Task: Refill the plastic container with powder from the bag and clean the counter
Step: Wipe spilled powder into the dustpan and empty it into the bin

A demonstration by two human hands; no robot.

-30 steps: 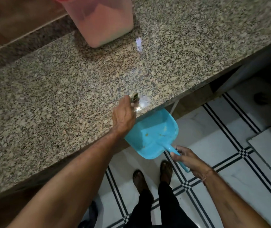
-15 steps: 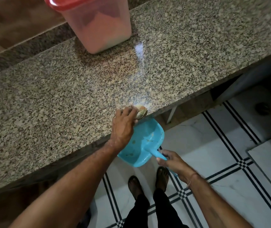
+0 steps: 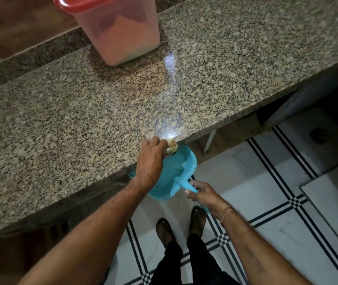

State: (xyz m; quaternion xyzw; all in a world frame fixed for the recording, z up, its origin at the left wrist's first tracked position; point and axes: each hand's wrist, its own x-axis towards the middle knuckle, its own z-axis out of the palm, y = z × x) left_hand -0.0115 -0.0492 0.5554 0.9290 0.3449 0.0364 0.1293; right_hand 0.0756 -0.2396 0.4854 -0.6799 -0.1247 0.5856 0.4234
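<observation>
Containers: one, pinkish see-through plastic with a red lid, on the counter.
Counters: one, speckled granite.
Dustpans: one, blue, just below the counter edge.
Scrubbing pads: one, small and pale, at the counter edge.
Hands: two, a left hand and a right hand.
Feet: two, a left foot and a right foot, both on the tiled floor.
Wrist threads: one, on the right wrist.
Floor drains: one, dark and round.
</observation>
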